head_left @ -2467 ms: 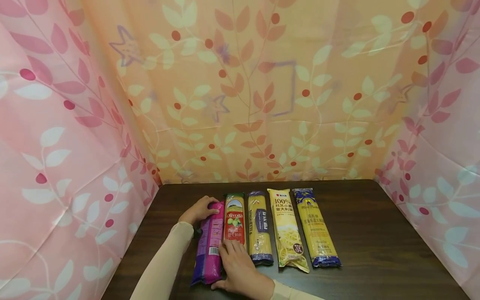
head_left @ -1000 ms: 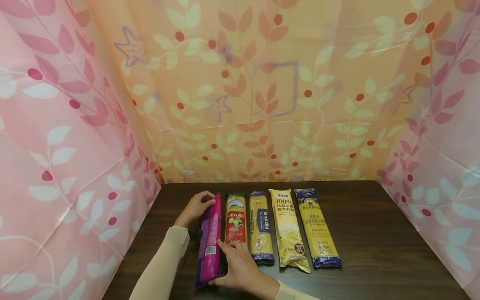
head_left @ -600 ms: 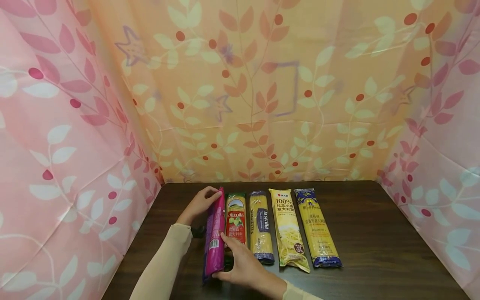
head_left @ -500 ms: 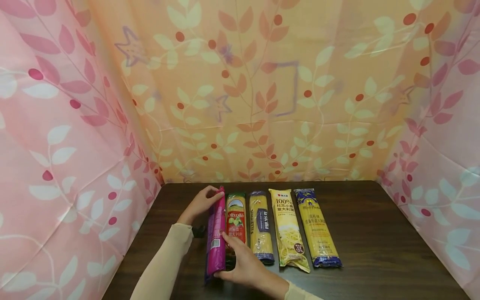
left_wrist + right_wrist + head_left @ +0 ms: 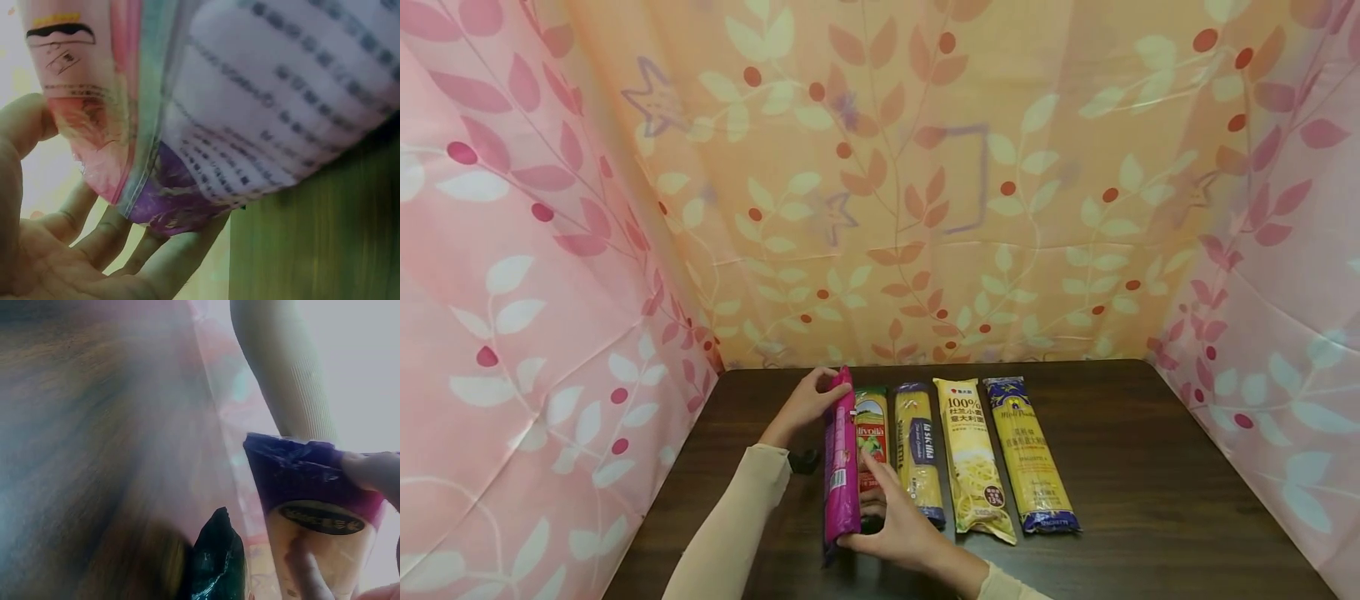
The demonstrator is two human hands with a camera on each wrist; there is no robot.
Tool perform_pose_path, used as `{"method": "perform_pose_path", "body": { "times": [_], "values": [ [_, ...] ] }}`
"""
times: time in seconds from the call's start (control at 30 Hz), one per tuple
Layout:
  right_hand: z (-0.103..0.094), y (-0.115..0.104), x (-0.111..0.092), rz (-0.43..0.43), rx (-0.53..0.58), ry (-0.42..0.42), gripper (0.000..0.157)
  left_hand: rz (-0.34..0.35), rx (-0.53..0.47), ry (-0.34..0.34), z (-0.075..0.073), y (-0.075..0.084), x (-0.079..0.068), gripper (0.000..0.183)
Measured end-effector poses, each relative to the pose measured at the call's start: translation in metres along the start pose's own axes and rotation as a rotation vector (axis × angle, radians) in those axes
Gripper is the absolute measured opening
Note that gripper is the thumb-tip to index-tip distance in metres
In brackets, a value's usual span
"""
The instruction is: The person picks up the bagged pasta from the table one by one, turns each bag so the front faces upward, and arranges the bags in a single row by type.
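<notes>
A magenta and purple pasta pack [image 5: 841,467] is tipped up on its long side at the left of a row of pasta packs. My left hand [image 5: 801,408] grips its far end; the left wrist view shows thumb and fingers around that end of the pack [image 5: 231,106]. At the near end my right hand [image 5: 902,525] holds it, with the thumb on the purple end and a fingertip against the face of the pack [image 5: 325,550]. Partly hidden behind it and the right hand lies a red and green Olivoila pasta pack [image 5: 872,425].
Farther right on the dark wooden table [image 5: 1150,483] lie a La Sicilia spaghetti pack [image 5: 917,450], a cream pasta pack [image 5: 973,458] and a yellow and blue spaghetti pack [image 5: 1033,458]. A floral curtain [image 5: 895,183] encloses the back and sides.
The magenta pack has gone from lying flatter to standing on its long side. Both hands have shifted it right, so it now overlaps the Olivoila pack in view. The other packs stay put.
</notes>
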State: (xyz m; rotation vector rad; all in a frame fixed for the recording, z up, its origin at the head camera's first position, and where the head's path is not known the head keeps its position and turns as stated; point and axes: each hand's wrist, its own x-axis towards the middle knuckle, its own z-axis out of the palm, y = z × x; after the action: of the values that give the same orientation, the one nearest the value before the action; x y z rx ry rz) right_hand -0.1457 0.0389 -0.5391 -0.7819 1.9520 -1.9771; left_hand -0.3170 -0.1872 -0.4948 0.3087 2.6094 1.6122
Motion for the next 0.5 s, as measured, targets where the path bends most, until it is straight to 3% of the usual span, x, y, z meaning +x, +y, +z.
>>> {"method": "perform_pose_path", "body": {
  "times": [0.17,0.37,0.5],
  "values": [
    [-0.004,-0.002,-0.001,0.064,0.044,0.017,0.112,0.028,-0.049,0.033,0.003,0.003,0.001,0.044],
    [-0.009,0.0,0.001,0.058,-0.04,0.03,0.098,0.034,-0.077,0.075,0.007,0.006,0.003,0.041],
    [-0.013,0.003,-0.001,0.058,0.003,0.011,0.097,0.018,-0.112,0.095,0.009,0.008,0.003,0.042]
  ]
}}
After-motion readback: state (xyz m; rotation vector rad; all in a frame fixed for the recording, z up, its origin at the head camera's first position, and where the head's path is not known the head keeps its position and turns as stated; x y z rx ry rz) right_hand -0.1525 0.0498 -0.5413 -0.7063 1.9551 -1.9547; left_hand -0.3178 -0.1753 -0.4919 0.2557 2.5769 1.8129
